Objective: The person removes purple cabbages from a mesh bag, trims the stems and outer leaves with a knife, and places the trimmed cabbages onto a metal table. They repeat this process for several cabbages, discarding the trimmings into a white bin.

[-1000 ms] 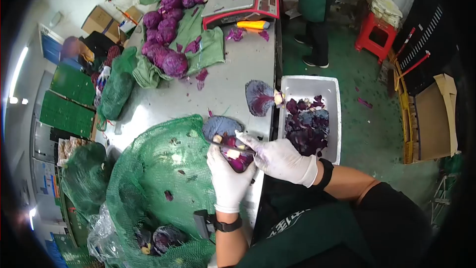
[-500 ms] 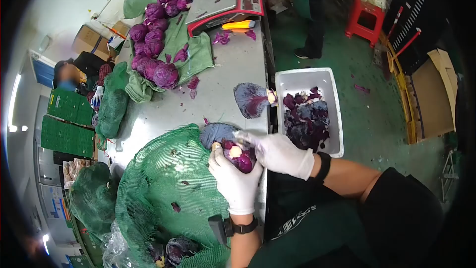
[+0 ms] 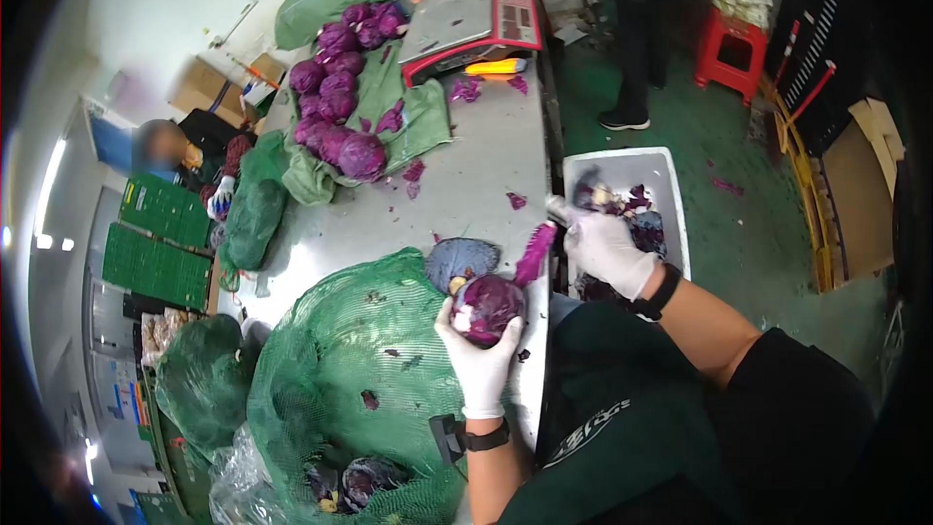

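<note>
My left hand (image 3: 481, 355), in a white glove, cups a red cabbage (image 3: 493, 307) at the table's near edge. A dull blue-purple outer leaf (image 3: 465, 261) lies just beyond the cabbage. My right hand (image 3: 610, 255), gloved too, is over the near rim of the white bin (image 3: 677, 209). Its fingers are closed, and what they grip is too blurred to name. A narrow bright purple piece (image 3: 535, 253) shows between this hand and the cabbage. A blurred dark leaf (image 3: 587, 187) is at the bin, beyond my right hand, above other trimmed leaves.
A green mesh bag (image 3: 360, 331) with dark cabbages inside spreads at the left. Several trimmed cabbages (image 3: 335, 97) rest on green sacking beside a red scale (image 3: 471, 29). A yellow-handled tool (image 3: 496, 67) lies by it. Other people stand beyond the table; a red stool (image 3: 729, 53) is right.
My right hand has moved from the cabbage to the bin. The leaf at the table edge has gone from there, and a dark leaf is now at the bin. The cabbage shows a rounder, purple side.
</note>
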Tool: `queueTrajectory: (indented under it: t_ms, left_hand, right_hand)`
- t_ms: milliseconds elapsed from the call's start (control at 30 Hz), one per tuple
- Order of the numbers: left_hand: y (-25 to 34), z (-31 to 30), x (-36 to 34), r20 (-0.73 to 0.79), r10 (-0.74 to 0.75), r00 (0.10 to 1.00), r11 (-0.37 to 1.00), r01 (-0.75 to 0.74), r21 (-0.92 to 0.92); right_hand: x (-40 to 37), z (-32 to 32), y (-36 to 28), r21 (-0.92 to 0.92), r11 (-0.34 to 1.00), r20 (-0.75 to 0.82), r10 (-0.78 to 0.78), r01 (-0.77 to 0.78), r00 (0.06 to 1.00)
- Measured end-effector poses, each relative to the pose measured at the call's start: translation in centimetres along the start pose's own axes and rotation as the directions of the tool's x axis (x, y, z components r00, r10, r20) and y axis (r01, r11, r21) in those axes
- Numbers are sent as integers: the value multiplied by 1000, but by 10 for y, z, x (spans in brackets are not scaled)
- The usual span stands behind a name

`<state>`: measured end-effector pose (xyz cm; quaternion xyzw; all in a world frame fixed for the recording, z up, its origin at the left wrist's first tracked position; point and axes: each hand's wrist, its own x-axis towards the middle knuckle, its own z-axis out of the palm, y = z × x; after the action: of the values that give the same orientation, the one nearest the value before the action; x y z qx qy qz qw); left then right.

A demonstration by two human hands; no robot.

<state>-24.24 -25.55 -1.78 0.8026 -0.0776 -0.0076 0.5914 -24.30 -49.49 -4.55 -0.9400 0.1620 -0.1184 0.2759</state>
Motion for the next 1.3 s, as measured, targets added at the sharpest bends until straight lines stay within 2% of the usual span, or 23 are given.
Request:
queueTrajectory:
  t_ms: [67,100,133,200,267,300,367,533,667,733,800,867,900,933,1000,1033,1067,1100,1167,1200,1233,1267,1300]
  left_hand:
    - [10,4,1,-6,28,1000,995,-27,94]
    - [7,7,4,-8,149,989,980,-147,132]
    - [9,9,6,-1,228,974,951,-223,216]
    - [25,16,5,-14,186,982,917,-169,360]
    - [18,22,8,-19,238,971,902,-214,375]
    - [20,22,7,-29,197,980,903,-170,395]
    - [25,22,7,-15,141,990,893,-121,433]
    - [32,30,10,3,204,979,804,-170,570]
    - [39,36,10,18,204,979,796,-176,579]
    - [40,38,6,36,247,968,734,-212,645]
    - [41,40,5,40,244,969,734,-212,645]
    - [43,40,5,55,250,967,727,-225,649]
    - [43,41,5,55,252,966,733,-227,641]
    - [41,42,3,58,254,966,730,-231,643]
    - [39,43,2,63,315,947,689,-274,671]
    - [43,43,0,69,291,954,701,-262,663]
    - [38,45,-1,79,364,928,668,-320,672]
    - [38,46,-3,101,351,931,667,-324,671]
    - [45,49,-4,128,291,948,658,-296,692]
    - [49,51,-5,141,244,960,659,-270,702]
    - [48,53,-7,150,216,965,604,-253,756]
    - [44,55,-7,159,226,961,560,-262,786]
    - [42,56,-9,154,226,962,548,-257,796]
  right_hand:
    - [7,-14,-8,98,961,-281,-221,257,934]
    - [9,-22,-21,147,910,-353,-317,387,880]
    - [3,-49,-49,339,932,9,-142,130,990]
    - [-9,-38,-60,448,850,102,-355,276,929]
    - [-22,-40,-73,257,893,181,-420,370,889]
    - [-26,-35,-69,215,881,135,-453,420,881]
    - [-30,-39,-65,168,880,191,-472,445,861]
    - [-30,-41,-64,13,870,188,-486,493,853]
    - [-17,-31,-48,129,910,46,-401,393,915]
    - [-2,-27,-35,126,958,100,-270,257,958]
    - [0,-26,-27,241,927,15,-299,287,954]
    - [-6,-17,-37,617,730,-71,-320,294,945]
    - [-12,-25,-39,580,785,92,-331,219,939]
    - [-13,-47,-53,399,876,185,-368,272,911]
    - [-13,-38,-52,598,790,213,-322,138,922]
    - [-11,-40,-50,571,818,291,-290,78,912]
    - [-9,-42,-47,544,838,370,-273,31,888]
    - [-10,-40,-43,692,719,383,-302,-55,873]
    - [-16,-39,-41,757,619,409,-201,-208,890]
    - [-19,-38,-36,684,705,410,-159,-187,898]
    - [-22,-44,-40,744,632,402,-170,-214,900]
    - [-20,-61,-49,623,728,496,-82,-288,865]
    - [-17,-66,-51,593,715,566,-44,-370,823]
